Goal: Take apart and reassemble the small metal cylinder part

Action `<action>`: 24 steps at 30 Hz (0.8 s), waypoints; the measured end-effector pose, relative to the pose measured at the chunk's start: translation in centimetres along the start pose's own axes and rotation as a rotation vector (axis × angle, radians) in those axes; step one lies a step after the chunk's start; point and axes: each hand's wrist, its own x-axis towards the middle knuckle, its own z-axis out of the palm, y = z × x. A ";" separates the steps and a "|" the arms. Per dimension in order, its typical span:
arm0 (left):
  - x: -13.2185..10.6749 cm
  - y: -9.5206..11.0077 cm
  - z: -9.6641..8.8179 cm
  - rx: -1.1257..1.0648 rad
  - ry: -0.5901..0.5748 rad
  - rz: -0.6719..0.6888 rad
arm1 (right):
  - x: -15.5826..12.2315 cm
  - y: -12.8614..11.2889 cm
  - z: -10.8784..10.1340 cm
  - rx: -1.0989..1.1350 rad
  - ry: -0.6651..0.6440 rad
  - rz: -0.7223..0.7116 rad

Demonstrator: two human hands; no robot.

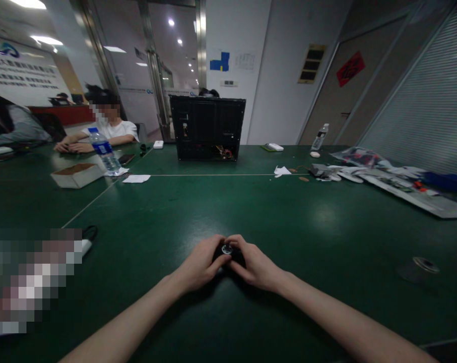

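Observation:
Low in the middle of the head view, my left hand (202,258) and my right hand (257,265) meet over the green tabletop (168,212). Between their curled fingers is a small dark object with a pale ring on top (226,249). Both hands are closed on it from opposite sides, with thumbs on the near side and fingers on the far side. Much of the object is hidden by the fingers, so its exact kind does not show.
A grey metal can (420,269) stands at the right. Farther back are a dark monitor-like panel (209,126), an open box (77,176), a water bottle (104,151) and paper scraps. Assorted parts lie on a white board (405,194). A person (115,126) sits across at the left.

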 end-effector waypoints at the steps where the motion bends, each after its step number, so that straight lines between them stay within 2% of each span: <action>1: 0.0 0.0 0.0 0.005 -0.002 -0.002 | 0.0 0.0 0.0 -0.006 -0.003 -0.002; 8: 0.0 -0.1 -0.1 0.011 -0.013 0.007 | 0.1 -0.7 -0.5 0.012 -0.036 -0.046; 13: 0.0 -0.2 0.0 0.004 -0.001 -0.004 | 0.1 -0.2 -0.6 0.026 -0.066 -0.050; 18: 0.0 -0.2 -0.1 0.028 -0.015 0.009 | 0.1 0.0 -0.4 0.010 -0.034 -0.060; 24: 0.0 -0.1 -0.4 0.019 -0.008 0.027 | 0.1 -0.5 0.0 0.031 0.010 -0.007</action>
